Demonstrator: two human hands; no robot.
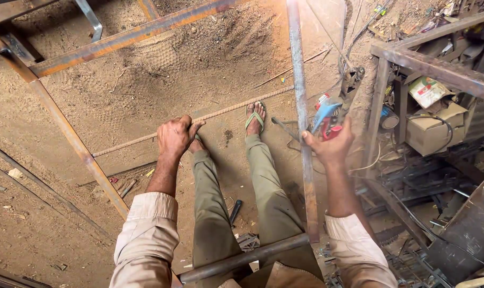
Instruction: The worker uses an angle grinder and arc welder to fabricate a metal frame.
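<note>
My left hand [174,136] is closed around a long ribbed steel rod [228,109] that runs slantwise over the sandy ground in front of my feet. My right hand [331,145] grips an upright rusty steel bar [298,69], its thumb hooked round the bar's left side. This bar belongs to a rusty steel frame [119,38] that stands around me. Just beyond my right hand a blue and red power tool [325,116] lies on the ground. My legs in olive trousers and green sandals [255,118] stand between the two hands.
A rusty metal rack [434,66] at the right holds a cardboard box [431,130], cables and scrap. A grey pipe [244,258] crosses in front of my knees. Small tools and metal offcuts lie on the sand near my feet.
</note>
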